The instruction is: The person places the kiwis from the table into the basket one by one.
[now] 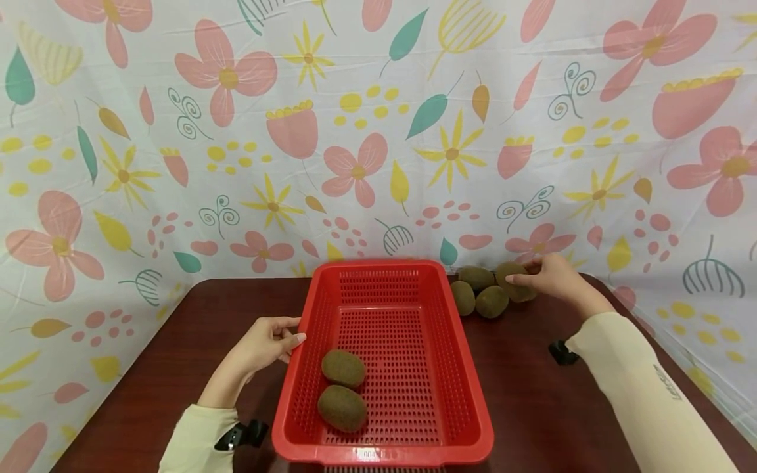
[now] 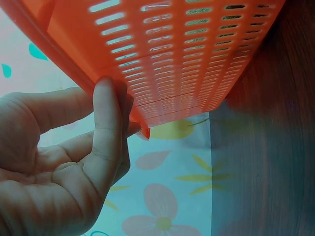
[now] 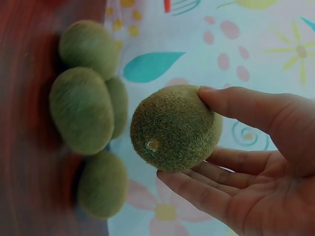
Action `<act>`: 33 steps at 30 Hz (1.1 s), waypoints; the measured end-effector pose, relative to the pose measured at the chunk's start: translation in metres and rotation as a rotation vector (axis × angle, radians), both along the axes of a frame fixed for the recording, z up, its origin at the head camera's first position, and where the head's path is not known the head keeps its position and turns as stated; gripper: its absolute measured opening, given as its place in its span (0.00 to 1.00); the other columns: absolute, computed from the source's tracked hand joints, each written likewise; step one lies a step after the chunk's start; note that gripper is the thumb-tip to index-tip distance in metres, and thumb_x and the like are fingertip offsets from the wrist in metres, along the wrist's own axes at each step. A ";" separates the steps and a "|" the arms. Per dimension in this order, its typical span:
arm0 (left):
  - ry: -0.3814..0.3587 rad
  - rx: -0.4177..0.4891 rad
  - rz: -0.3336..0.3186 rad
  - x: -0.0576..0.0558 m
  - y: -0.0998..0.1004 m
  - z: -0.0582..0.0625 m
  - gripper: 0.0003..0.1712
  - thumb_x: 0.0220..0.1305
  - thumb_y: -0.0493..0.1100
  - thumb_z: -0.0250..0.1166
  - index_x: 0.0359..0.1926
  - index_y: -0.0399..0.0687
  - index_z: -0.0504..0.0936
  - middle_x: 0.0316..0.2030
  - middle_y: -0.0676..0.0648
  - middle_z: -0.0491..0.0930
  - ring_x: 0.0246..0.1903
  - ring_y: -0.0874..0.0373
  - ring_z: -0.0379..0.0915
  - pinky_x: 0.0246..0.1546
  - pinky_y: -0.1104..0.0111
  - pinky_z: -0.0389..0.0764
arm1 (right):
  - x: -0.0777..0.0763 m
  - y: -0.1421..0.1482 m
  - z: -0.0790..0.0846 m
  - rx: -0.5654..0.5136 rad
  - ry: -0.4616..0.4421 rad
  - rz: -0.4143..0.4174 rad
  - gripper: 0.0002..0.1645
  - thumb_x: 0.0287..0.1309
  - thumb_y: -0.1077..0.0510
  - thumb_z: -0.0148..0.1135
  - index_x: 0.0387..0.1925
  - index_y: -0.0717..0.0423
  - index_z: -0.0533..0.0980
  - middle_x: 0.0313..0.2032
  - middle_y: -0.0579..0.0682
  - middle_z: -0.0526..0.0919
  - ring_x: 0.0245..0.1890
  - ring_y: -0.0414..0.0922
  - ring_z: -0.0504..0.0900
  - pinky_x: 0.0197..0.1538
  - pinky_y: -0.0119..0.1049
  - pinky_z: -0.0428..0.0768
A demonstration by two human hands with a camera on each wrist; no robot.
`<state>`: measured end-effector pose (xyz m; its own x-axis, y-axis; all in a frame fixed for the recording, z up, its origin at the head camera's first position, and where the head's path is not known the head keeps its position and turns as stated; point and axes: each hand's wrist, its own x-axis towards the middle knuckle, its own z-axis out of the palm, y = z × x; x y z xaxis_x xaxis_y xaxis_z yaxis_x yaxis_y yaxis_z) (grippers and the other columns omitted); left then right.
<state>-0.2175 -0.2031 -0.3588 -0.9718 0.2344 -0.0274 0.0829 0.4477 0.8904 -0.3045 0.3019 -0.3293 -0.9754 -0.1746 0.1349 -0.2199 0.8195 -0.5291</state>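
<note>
My left hand (image 1: 264,347) pinches the left rim of a red plastic basket (image 1: 467,358), thumb on the inner side. In the left wrist view, the fingers (image 2: 109,132) are at the rim beside the slotted wall. Inside the basket, two brown fuzzy kiwis (image 1: 343,408) lie near the left wall. At the back right, my right hand (image 1: 556,282) holds a kiwi (image 3: 172,129) between thumb and fingers. That kiwi is lifted off the table in the right wrist view. Several other kiwis (image 3: 81,110) sit clustered on the table beside it.
The dark brown table (image 1: 532,407) carries the basket at its middle. A white curtain (image 1: 378,131) with flower and leaf prints hangs behind the table and along its sides. The kiwi cluster lies between the basket's back right corner and my right hand.
</note>
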 end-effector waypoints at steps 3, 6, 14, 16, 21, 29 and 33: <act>0.000 -0.003 0.002 0.000 0.000 0.000 0.27 0.67 0.35 0.60 0.63 0.25 0.67 0.27 0.42 0.78 0.26 0.50 0.81 0.30 0.57 0.85 | -0.001 -0.008 0.008 -0.013 0.014 0.011 0.35 0.57 0.44 0.67 0.50 0.74 0.77 0.42 0.69 0.81 0.37 0.54 0.80 0.34 0.39 0.77; -0.001 -0.005 0.007 0.000 0.000 0.000 0.26 0.67 0.35 0.60 0.63 0.25 0.68 0.27 0.42 0.78 0.26 0.50 0.81 0.31 0.57 0.85 | -0.001 -0.018 0.017 -0.025 0.006 0.017 0.34 0.57 0.44 0.67 0.49 0.72 0.77 0.40 0.66 0.83 0.36 0.53 0.80 0.33 0.37 0.76; -0.002 -0.008 0.010 0.000 0.000 0.001 0.26 0.67 0.35 0.60 0.63 0.25 0.68 0.27 0.42 0.78 0.26 0.50 0.81 0.31 0.57 0.85 | 0.000 -0.046 0.039 -0.024 0.010 0.043 0.35 0.58 0.42 0.66 0.50 0.72 0.77 0.46 0.71 0.79 0.44 0.62 0.79 0.44 0.50 0.81; -0.001 -0.008 0.010 0.000 0.000 0.001 0.26 0.67 0.35 0.60 0.62 0.25 0.68 0.27 0.42 0.78 0.26 0.51 0.81 0.31 0.58 0.85 | -0.001 -0.053 0.043 -0.029 0.002 0.049 0.34 0.58 0.43 0.66 0.50 0.71 0.77 0.45 0.70 0.80 0.43 0.60 0.80 0.43 0.48 0.81; -0.007 -0.012 0.011 0.001 0.000 0.001 0.27 0.67 0.36 0.60 0.63 0.25 0.68 0.27 0.42 0.78 0.26 0.51 0.81 0.30 0.58 0.85 | -0.002 -0.070 0.052 -0.016 0.010 0.072 0.36 0.58 0.44 0.66 0.55 0.71 0.75 0.48 0.67 0.80 0.46 0.59 0.80 0.45 0.49 0.81; -0.008 -0.008 0.013 0.001 0.000 0.001 0.27 0.67 0.36 0.60 0.63 0.25 0.68 0.27 0.42 0.78 0.26 0.50 0.81 0.30 0.58 0.85 | -0.007 -0.097 0.060 -0.052 0.021 0.089 0.34 0.57 0.47 0.67 0.54 0.71 0.75 0.49 0.66 0.81 0.49 0.59 0.80 0.51 0.53 0.78; -0.001 -0.005 0.010 0.001 0.000 0.001 0.26 0.67 0.35 0.60 0.62 0.24 0.68 0.26 0.42 0.78 0.26 0.50 0.81 0.30 0.58 0.85 | -0.010 -0.113 0.063 -0.069 0.045 0.124 0.30 0.56 0.49 0.68 0.52 0.69 0.78 0.46 0.64 0.83 0.46 0.57 0.81 0.48 0.50 0.80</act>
